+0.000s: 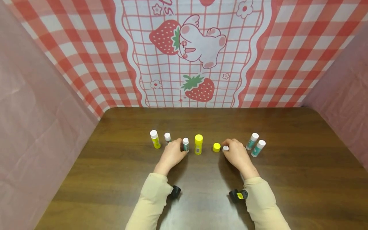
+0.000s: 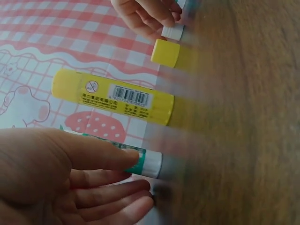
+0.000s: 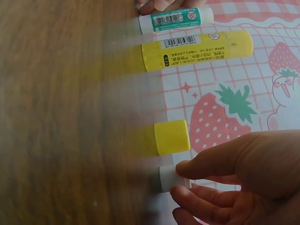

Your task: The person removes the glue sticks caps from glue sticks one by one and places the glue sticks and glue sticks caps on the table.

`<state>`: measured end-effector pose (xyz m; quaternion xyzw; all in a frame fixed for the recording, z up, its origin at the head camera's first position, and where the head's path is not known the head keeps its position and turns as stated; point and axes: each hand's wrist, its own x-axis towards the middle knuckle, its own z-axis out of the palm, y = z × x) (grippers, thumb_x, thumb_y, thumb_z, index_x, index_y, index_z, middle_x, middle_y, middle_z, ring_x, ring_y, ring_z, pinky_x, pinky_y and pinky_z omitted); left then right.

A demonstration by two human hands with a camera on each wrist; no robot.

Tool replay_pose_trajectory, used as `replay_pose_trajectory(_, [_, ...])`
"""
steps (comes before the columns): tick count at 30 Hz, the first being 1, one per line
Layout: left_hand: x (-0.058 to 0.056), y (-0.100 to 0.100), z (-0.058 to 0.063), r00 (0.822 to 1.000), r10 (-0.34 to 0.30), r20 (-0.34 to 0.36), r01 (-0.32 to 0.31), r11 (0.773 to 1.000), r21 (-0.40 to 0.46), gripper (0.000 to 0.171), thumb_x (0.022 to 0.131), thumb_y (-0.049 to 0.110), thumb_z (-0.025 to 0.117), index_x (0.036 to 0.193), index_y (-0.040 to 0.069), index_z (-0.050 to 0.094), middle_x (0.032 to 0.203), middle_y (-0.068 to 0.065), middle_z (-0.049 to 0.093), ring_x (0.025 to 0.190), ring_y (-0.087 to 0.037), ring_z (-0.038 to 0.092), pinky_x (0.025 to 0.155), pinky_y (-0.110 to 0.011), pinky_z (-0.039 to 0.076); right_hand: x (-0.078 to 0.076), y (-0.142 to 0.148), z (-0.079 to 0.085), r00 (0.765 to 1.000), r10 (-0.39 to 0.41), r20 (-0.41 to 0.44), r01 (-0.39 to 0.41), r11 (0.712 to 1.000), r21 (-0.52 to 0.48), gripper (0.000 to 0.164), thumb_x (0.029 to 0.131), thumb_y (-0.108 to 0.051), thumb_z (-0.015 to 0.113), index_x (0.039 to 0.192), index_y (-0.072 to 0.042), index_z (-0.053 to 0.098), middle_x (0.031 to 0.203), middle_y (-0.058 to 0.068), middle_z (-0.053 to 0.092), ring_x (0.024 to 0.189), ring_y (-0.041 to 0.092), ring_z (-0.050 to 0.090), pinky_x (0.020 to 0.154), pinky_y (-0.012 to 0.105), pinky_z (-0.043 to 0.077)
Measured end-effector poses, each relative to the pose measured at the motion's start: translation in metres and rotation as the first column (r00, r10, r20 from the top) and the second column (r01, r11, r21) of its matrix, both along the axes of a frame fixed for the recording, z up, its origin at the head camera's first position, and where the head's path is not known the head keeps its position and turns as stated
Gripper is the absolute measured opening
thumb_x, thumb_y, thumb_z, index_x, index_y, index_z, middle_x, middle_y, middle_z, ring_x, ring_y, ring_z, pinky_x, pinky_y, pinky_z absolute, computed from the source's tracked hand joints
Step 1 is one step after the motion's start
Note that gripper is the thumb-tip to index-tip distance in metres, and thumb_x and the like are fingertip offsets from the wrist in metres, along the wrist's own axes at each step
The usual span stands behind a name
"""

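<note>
The left hand (image 1: 173,151) holds a small green glue stick (image 1: 186,145) upright on the table (image 1: 198,198), thumb on its near side, probably so that it does not tip. To its right stands a tall yellow glue stick (image 1: 198,144), then a yellow cap (image 1: 216,147); just right of that, the right hand (image 1: 237,154) pinches a white cap (image 1: 225,148) between thumb and fingers, likely by the fingertips because it is so low. Left of the left hand stand a white-topped yellow stick (image 1: 155,140) and a white-topped stick (image 1: 167,135) partly hidden by that hand; two green sticks (image 1: 252,141) stand right of the right hand. The standing tubes look capped, so their glue cannot be seen; nor can the caps' insides.
</note>
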<state>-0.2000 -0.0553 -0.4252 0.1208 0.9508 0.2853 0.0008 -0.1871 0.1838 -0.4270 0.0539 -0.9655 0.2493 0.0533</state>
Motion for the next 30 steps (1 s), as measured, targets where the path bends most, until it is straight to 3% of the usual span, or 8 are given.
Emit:
replay_pose_trajectory(6, [0.000, -0.001, 0.004, 0.999, 0.010, 0.034, -0.010, 1.000, -0.002, 0.022, 0.076, 0.012, 0.068, 0.091, 0.001, 0.057, 0.080, -0.008, 0.060, 0.072, -0.022, 0.056, 0.067, -0.036, 0.047, 0.000, -0.001, 0.003, 1.000, -0.024, -0.006, 0.024, 1.000, 0.004, 0.030, 0.077, -0.009, 0.064, 0.102, 0.005, 0.059, 0.092, 0.020, 0.059, 0.084, 0.035, 0.058, 0.076, 0.049, 0.046])
replay_pose_trajectory(11, [0.001, -0.007, 0.011, 0.999, 0.003, 0.042, -0.001, 0.999, -0.038, 0.019, 0.076, 0.014, 0.069, 0.086, 0.003, 0.058, 0.077, -0.006, 0.061, 0.069, -0.021, 0.056, 0.064, -0.033, 0.046, 0.001, -0.002, 0.008, 0.998, -0.038, 0.050, 0.038, 0.999, 0.006, 0.038, 0.080, -0.018, 0.066, 0.108, 0.006, 0.056, 0.099, 0.022, 0.058, 0.090, 0.036, 0.057, 0.079, 0.049, 0.045])
replay_pose_trajectory(16, [0.004, -0.014, 0.024, 1.000, 0.026, 0.007, -0.025, 0.998, -0.060, 0.014, 0.076, 0.015, 0.069, 0.083, 0.006, 0.060, 0.074, -0.004, 0.061, 0.066, -0.019, 0.055, 0.062, -0.032, 0.045, 0.002, -0.003, 0.010, 0.992, -0.032, 0.123, 0.032, 0.999, 0.006, 0.046, 0.084, -0.029, 0.062, 0.113, 0.006, 0.053, 0.107, 0.022, 0.056, 0.096, 0.036, 0.055, 0.082, 0.049, 0.044])
replay_pose_trajectory(22, [0.008, -0.021, 0.036, 0.995, 0.068, -0.079, -0.073, 0.995, -0.063, 0.009, 0.075, 0.014, 0.068, 0.077, 0.008, 0.061, 0.069, -0.001, 0.061, 0.062, -0.016, 0.055, 0.059, -0.032, 0.045, 0.004, -0.003, 0.014, 0.993, -0.033, 0.114, 0.031, 0.999, 0.016, 0.048, 0.085, -0.032, 0.060, 0.114, 0.006, 0.053, 0.108, 0.022, 0.055, 0.097, 0.036, 0.056, 0.082, 0.049, 0.044])
replay_pose_trajectory(25, [0.009, -0.022, 0.041, 0.976, 0.147, -0.160, -0.152, 0.988, -0.021, 0.007, 0.076, 0.015, 0.067, 0.075, 0.011, 0.062, 0.068, 0.000, 0.061, 0.061, -0.017, 0.056, 0.057, -0.034, 0.045, 0.005, -0.002, 0.016, 0.994, -0.036, 0.102, 0.034, 0.999, 0.018, 0.049, 0.085, -0.033, 0.060, 0.114, 0.006, 0.053, 0.108, 0.022, 0.055, 0.097, 0.037, 0.055, 0.082, 0.049, 0.044])
replay_pose_trajectory(30, [0.011, -0.021, 0.043, 0.920, 0.267, -0.288, -0.245, 0.963, 0.110, 0.004, 0.078, 0.013, 0.066, 0.079, 0.011, 0.063, 0.077, -0.003, 0.061, 0.070, -0.021, 0.059, 0.059, -0.038, 0.046, 0.007, -0.002, 0.020, 0.996, -0.029, 0.088, 0.028, 1.000, 0.013, 0.048, 0.085, -0.032, 0.060, 0.114, 0.006, 0.053, 0.108, 0.022, 0.055, 0.098, 0.037, 0.055, 0.084, 0.049, 0.043])
